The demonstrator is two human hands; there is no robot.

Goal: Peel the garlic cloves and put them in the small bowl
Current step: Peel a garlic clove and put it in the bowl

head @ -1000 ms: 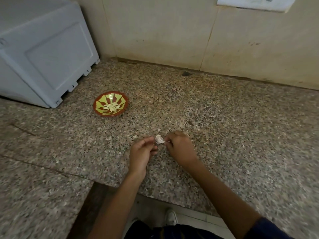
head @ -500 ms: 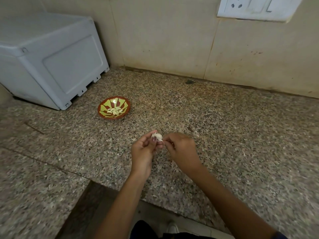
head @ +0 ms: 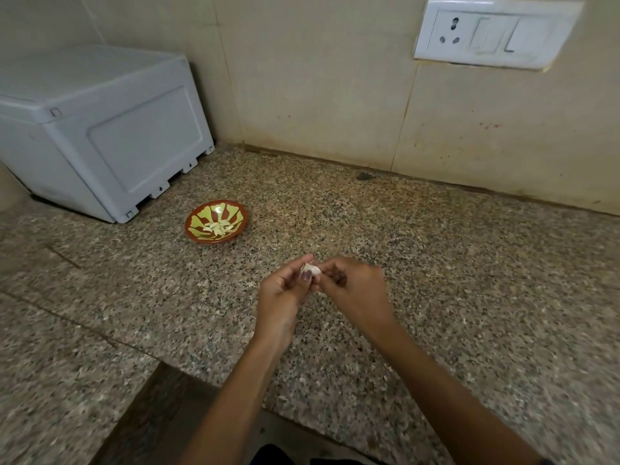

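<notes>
Several peeled cloves already lie in the small bowl [head: 216, 222], at ten o'clock from the hands. The left hand [head: 281, 297] and right hand [head: 352, 290] both pinch one garlic clove [head: 312, 270] above the granite counter [head: 436, 263], apparently mid-peel; it has not yet gone into the bowl.
</notes>
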